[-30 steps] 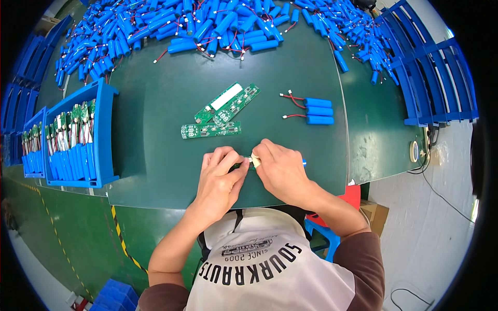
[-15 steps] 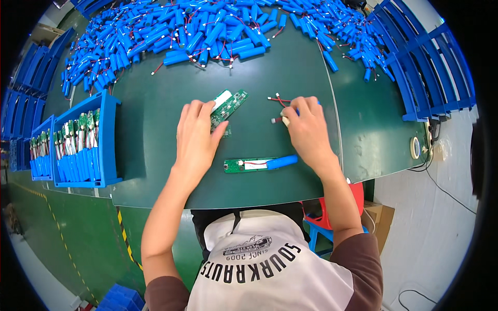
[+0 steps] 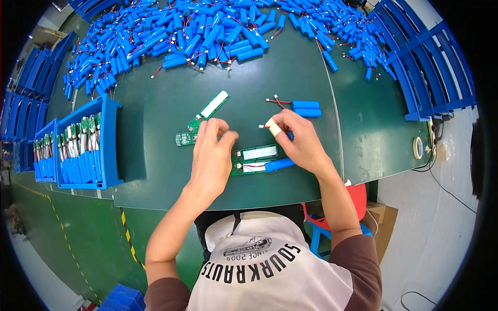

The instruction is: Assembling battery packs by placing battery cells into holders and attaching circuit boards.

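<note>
My right hand [image 3: 301, 139] is closed on a blue cylindrical battery [image 3: 290, 136], mostly hidden by the palm; its small white connector [image 3: 261, 126] sticks out past the fingers. A pale finger cover [image 3: 274, 127] sits on one fingertip. My left hand [image 3: 210, 153] hovers with bent fingers apart and nothing visible in them. Just right of it lies a green circuit board [image 3: 258, 152] with a white strip. Directly below that is another board [image 3: 254, 167] with a blue battery [image 3: 279, 165] on its right part. Two more boards [image 3: 213, 104] [image 3: 185, 139] lie beyond and beside the left hand.
Two blue batteries [image 3: 306, 108] with red-black leads lie beyond my right hand. A large heap of wired batteries [image 3: 207, 36] covers the far table. Blue bins [image 3: 111, 142] at left hold upright board-and-battery pieces. Blue racks [image 3: 423, 57] and a tape roll [image 3: 417, 147] are at right.
My left hand has come nearer, and a board now lies beside the battery-fitted one. My right hand has drawn nearer and left with a battery, uncovering the two batteries behind.
</note>
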The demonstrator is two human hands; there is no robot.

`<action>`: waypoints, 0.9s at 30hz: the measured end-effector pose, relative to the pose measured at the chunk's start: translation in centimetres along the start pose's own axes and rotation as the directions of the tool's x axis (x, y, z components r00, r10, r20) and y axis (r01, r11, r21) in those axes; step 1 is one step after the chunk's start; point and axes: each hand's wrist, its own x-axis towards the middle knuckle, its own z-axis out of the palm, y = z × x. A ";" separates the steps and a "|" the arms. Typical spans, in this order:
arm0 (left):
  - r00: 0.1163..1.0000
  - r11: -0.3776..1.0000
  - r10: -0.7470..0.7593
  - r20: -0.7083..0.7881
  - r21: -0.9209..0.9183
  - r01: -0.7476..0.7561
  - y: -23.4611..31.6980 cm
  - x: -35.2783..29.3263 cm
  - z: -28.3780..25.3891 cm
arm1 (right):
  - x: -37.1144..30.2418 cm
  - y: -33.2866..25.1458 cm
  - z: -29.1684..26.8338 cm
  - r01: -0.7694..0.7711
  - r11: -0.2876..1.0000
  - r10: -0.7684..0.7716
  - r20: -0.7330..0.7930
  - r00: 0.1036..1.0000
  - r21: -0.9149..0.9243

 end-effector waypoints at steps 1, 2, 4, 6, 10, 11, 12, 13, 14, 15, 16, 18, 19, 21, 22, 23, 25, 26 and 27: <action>0.993 0.999 -0.003 -0.120 -0.044 -0.002 0.4 0.3 0.0 | -0.1 0.1 0.3 0.005 1.000 -0.005 0.021 1.000 0.022; 0.993 0.999 -0.002 -0.120 -0.046 -0.003 0.8 0.6 0.1 | -0.2 0.2 0.4 0.004 1.000 -0.004 0.021 1.000 0.021; 0.976 0.879 -0.196 0.090 -0.426 0.216 1.7 1.0 0.1 | -0.2 0.1 0.7 -0.014 1.000 0.014 0.071 0.997 0.002; 0.983 0.879 -0.175 0.051 -0.442 0.179 1.2 0.4 1.6 | -0.1 -0.5 0.9 0.006 1.000 -0.008 0.093 0.996 0.020; 0.922 0.695 -0.377 0.093 -0.630 0.347 2.0 -0.1 3.0 | -0.2 -0.2 2.3 0.054 0.998 -0.053 -0.017 0.998 0.028; 0.865 0.520 -0.467 0.183 -0.735 0.436 2.2 -0.3 3.1 | -0.3 -0.2 2.6 0.095 0.994 -0.097 -0.034 0.995 -0.060; 0.865 0.520 -0.467 0.183 -0.735 0.436 2.2 -0.5 2.8 | -0.3 -0.3 2.7 0.134 0.980 -0.143 -0.046 0.989 -0.148; 0.862 0.538 -0.472 0.185 -0.714 0.448 1.9 -0.6 2.3 | -0.3 -0.5 2.6 0.134 0.980 -0.142 -0.044 0.989 -0.147; 0.859 0.556 -0.476 0.187 -0.693 0.459 1.7 -0.8 1.6 | -0.2 -0.9 2.4 0.115 0.978 -0.118 -0.007 0.993 -0.176; 0.874 0.657 -0.486 0.026 -0.649 0.384 1.9 -1.1 0.8 | -0.1 -1.2 2.1 0.098 0.974 -0.094 0.030 0.995 -0.204; 0.880 0.739 -0.458 -0.127 -0.605 0.297 1.9 -1.3 0.0 | 0.0 -1.0 1.7 0.096 0.974 -0.092 0.029 0.995 -0.205; 0.934 0.912 -0.343 -0.105 -0.274 0.304 0.6 -2.3 -2.0 | 0.1 -0.6 1.0 -0.083 0.996 0.085 0.140 0.986 -0.025; 0.979 0.992 -0.070 -0.192 -0.118 0.047 -0.3 -2.8 -2.1 | 0.5 -1.6 1.2 -0.130 0.991 0.125 0.147 0.981 0.023; 0.993 0.998 -0.018 -0.121 -0.056 0.011 -0.2 -4.1 -1.6 | 0.5 -1.6 2.4 -0.092 0.994 0.101 0.198 0.975 -0.059; 0.998 0.999 0.035 -0.049 -0.003 -0.035 0.1 -4.6 -1.2 | 0.6 -1.6 2.9 -0.047 0.988 0.082 0.245 0.966 -0.146; 1.000 0.999 0.021 0.005 0.040 -0.021 0.1 -5.1 -0.6 | 0.6 -1.8 3.3 -0.051 0.987 0.083 0.212 0.974 -0.152; 1.000 0.998 0.021 -0.007 0.062 -0.020 0.1 -5.6 0.5 | 0.7 -2.0 3.4 -0.075 0.985 0.111 0.231 0.967 -0.158; 1.000 0.996 0.022 -0.018 0.084 -0.020 0.1 -5.8 0.9 | 0.8 -2.0 3.4 -0.100 0.981 0.139 0.248 0.959 -0.165; 0.999 0.997 0.028 -0.032 0.078 -0.026 0.2 -6.1 1.1 | 0.7 -2.0 3.5 -0.101 0.981 0.141 0.249 0.958 -0.167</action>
